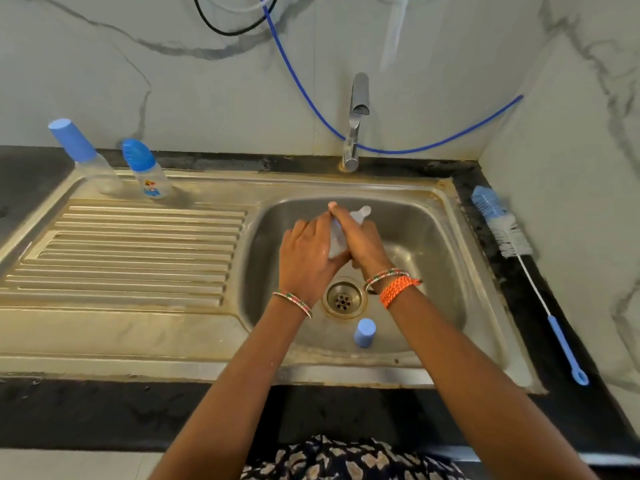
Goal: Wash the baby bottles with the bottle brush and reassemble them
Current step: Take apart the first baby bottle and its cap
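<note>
Two hands over the sink basin [433,237], both on one clear bottle [337,237] held above the drain [344,299]. Left hand [308,258]: fingers laid along the bottle's left side, loosely bent round it. Right hand [363,244]: fingers wrapped round the bottle from the right, one finger reaching up past its top. Pale teat [362,213] shows at the bottle's far end, pointing toward the tap [356,123]. Blue cap [364,332] stands on the basin floor, just near side of the drain, apart from the hands. Two more bottles with blue caps [83,157] [147,169] stand upright at the back of the draining board [138,251], side by side. Bottle brush [519,258] lies on the dark counter [512,282] right of the sink, bristles away from the person, untouched.
</note>
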Action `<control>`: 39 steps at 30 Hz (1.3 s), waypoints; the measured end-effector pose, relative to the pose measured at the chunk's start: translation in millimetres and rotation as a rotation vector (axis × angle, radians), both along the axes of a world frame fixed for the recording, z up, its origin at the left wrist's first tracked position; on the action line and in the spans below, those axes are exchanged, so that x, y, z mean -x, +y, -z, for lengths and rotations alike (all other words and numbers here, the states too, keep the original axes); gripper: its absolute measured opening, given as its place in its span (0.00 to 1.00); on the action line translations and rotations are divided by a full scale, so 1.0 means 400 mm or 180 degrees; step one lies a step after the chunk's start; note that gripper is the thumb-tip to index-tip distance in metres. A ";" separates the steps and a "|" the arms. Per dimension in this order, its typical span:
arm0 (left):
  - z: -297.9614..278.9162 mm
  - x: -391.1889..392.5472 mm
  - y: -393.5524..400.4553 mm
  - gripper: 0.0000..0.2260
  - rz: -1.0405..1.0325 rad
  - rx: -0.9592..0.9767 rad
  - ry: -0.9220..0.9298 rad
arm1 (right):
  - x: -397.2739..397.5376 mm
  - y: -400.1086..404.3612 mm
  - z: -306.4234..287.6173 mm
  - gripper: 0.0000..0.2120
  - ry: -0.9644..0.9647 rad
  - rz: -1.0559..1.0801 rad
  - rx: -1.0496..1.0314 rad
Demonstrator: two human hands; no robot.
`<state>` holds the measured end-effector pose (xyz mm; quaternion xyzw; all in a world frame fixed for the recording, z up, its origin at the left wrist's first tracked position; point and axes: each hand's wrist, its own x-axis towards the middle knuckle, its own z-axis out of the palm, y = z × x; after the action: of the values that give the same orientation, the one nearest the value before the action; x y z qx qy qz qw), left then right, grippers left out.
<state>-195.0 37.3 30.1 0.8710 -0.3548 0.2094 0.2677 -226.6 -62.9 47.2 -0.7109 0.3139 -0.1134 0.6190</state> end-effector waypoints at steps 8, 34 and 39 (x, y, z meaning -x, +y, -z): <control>-0.041 -0.073 0.027 0.21 0.0566 0.0806 0.2267 | -0.031 -0.011 -0.062 0.15 0.0215 -0.0122 0.0971; -0.032 -0.130 0.073 0.36 0.1650 0.1428 0.4899 | -0.133 -0.032 -0.093 0.14 -0.0176 -0.0921 0.0899; -0.007 -0.149 0.052 0.32 0.0511 0.1230 0.3218 | -0.138 -0.073 -0.058 0.19 0.0302 -0.0094 0.0618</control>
<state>-135.5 58.2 32.8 0.7683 -0.2023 -0.1950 0.5751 -171.5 -92.1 70.3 -0.7766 0.3199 -0.1004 0.5333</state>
